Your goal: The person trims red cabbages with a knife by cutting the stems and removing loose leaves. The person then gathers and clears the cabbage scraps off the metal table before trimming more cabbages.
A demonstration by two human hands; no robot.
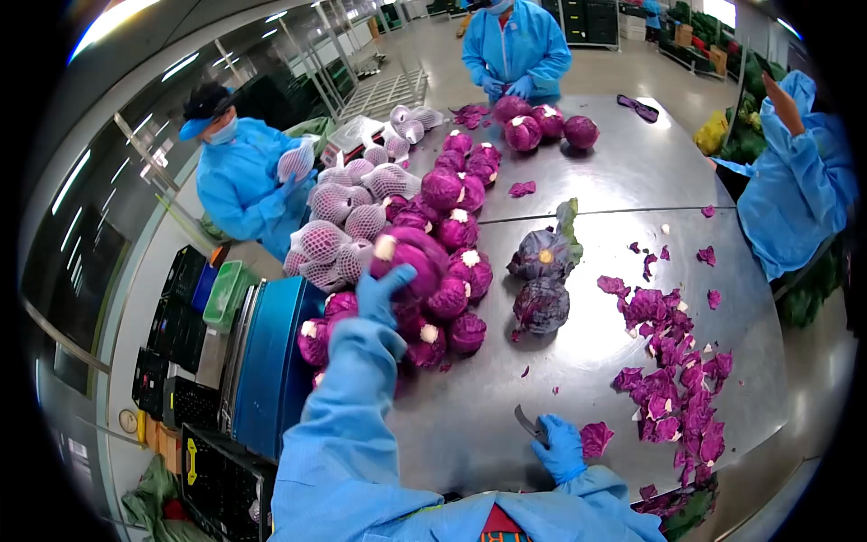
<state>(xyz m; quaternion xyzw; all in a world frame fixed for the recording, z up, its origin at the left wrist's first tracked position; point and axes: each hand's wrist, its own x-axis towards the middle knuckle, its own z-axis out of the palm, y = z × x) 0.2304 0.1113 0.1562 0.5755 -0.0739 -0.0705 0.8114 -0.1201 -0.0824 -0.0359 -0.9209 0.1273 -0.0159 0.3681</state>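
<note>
My left hand (384, 294), in a blue glove, is closed on a trimmed red cabbage (417, 257) with its pale cut stem showing. It holds the cabbage over a heap of other trimmed red cabbages (468, 271) on the steel table (470, 393). Close to the table's near edge, my gloved right hand (562, 450) grips a knife (529, 425) with a short curved blade pointing up and left. A loose purple leaf (596, 439) lies just right of that hand. Two darker, untrimmed cabbages (541, 305) sit in the middle of the table.
Net-wrapped cabbages (334, 203) are piled at the left edge, beside a co-worker (248, 172) holding one. Another person (517, 50) handles cabbages at the far end. A third person's sleeve (795, 181) is at right. Peeled leaves (673, 370) litter the right side. Blue bins (275, 361) stand left.
</note>
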